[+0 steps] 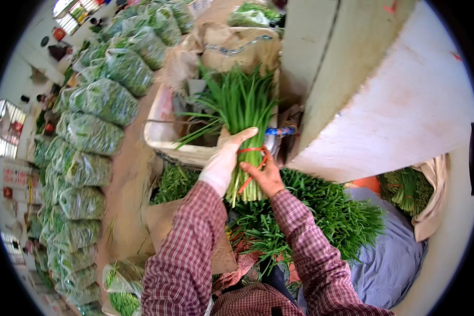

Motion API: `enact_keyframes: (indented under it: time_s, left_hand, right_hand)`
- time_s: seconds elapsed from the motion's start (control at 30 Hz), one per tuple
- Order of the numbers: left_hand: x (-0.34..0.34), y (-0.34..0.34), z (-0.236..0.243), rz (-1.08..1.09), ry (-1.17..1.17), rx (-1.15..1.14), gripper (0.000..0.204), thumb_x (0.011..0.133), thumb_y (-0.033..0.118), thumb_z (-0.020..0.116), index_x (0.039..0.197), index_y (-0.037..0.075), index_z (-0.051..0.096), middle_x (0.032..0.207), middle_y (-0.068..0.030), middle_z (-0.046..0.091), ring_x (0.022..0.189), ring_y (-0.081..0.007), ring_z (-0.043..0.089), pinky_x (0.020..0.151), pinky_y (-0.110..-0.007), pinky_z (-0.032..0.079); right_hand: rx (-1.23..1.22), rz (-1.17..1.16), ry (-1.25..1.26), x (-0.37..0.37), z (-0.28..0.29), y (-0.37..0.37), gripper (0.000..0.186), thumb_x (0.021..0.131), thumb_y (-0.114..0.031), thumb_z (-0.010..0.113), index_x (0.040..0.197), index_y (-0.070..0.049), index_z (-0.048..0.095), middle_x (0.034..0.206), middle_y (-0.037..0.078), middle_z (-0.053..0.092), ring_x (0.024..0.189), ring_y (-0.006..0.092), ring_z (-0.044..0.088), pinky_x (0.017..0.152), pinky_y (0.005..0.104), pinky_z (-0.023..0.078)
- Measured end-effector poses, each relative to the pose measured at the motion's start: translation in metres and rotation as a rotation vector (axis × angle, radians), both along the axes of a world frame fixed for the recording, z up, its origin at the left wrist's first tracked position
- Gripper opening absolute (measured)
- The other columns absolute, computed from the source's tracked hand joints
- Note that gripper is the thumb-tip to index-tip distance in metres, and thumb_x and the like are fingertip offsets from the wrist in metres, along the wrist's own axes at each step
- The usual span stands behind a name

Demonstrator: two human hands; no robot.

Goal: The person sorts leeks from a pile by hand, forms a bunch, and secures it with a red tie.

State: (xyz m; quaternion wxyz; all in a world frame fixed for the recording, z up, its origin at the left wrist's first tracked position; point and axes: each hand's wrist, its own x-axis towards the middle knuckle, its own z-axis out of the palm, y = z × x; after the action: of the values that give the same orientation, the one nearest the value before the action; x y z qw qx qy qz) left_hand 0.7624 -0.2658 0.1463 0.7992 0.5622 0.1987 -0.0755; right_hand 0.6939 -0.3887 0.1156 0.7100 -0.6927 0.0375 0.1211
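Note:
A thick bunch of long green garlic chives point(247, 105) is held up in front of me, leaf tips pointing away and pale cut stems toward me. My left hand point(224, 160), in a white glove, wraps round its left side with the thumb across the front. My bare right hand point(266, 174) closes on the stems from the right, at a red tie band point(252, 149) that circles the bunch. One loose end of the band hangs down over the stems. Whether the band is knotted is hidden by my fingers.
Beyond the bunch stands a white crate point(154, 138) with sacking point(242, 50) on its far rim. Loose greens point(332, 210) lie below my right arm, beside grey-blue cloth point(387, 263). A pale board point(384, 105) rises at right. Bagged vegetables point(97, 131) line the floor at left.

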Motion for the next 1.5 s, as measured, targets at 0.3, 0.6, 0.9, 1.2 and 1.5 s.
enact_keyframes:
  time_s: [0.3,0.6,0.9,1.2,1.5]
  left_hand:
    - [0.014,0.043,0.097,-0.059,-0.292,0.175,0.069,0.069,0.01,0.08,0.128,0.001,0.045,0.114,-0.0132,0.061,0.103,-0.024,0.059,0.093,-0.036,0.046]
    - [-0.057,0.204,0.186,0.045,-0.354,0.34,0.057,0.096,0.033,0.049,0.141,0.003,0.034,0.132,-0.0148,0.049,0.118,-0.0215,0.05,0.101,-0.033,0.039]
    - [-0.415,0.281,0.024,0.282,0.361,0.048,0.061,0.09,0.04,0.055,0.138,0.006,0.038,0.113,-0.0137,0.063,0.103,-0.0254,0.06,0.091,-0.041,0.046]
    - [-0.731,0.199,-0.001,0.783,0.698,-0.303,0.049,0.096,0.033,0.049,0.137,0.008,0.042,0.115,-0.011,0.062,0.101,-0.0257,0.061,0.084,-0.036,0.052]
    - [-0.723,0.176,-0.009,0.619,0.73,-0.246,0.056,0.093,0.045,0.052,0.136,0.011,0.045,0.113,-0.0112,0.062,0.094,-0.0206,0.061,0.078,-0.038,0.052]
  right_hand:
    - [0.241,-0.061,-0.091,0.017,0.069,0.043,0.096,0.074,-0.032,0.076,0.143,0.007,0.02,0.13,0.02,0.045,0.115,0.0247,0.05,0.099,0.0327,0.041]
    - [0.617,0.018,-0.298,0.075,0.146,0.154,0.071,0.079,-0.019,0.073,0.136,0.001,0.034,0.12,0.011,0.054,0.105,0.0174,0.054,0.092,0.0291,0.044]
    - [0.456,0.001,-0.116,0.081,0.016,0.254,0.083,0.074,-0.023,0.076,0.137,0.006,0.031,0.127,0.016,0.049,0.107,0.0221,0.053,0.092,0.0291,0.044]
    - [0.283,-0.105,-0.009,0.049,-0.031,0.302,0.087,0.075,-0.032,0.075,0.138,0.004,0.028,0.129,0.019,0.045,0.113,0.0254,0.049,0.092,0.0332,0.042]
    - [0.219,-0.096,-0.043,0.02,-0.036,0.314,0.101,0.073,-0.039,0.076,0.142,0.006,0.02,0.137,0.022,0.039,0.124,0.0281,0.042,0.101,0.0328,0.037]
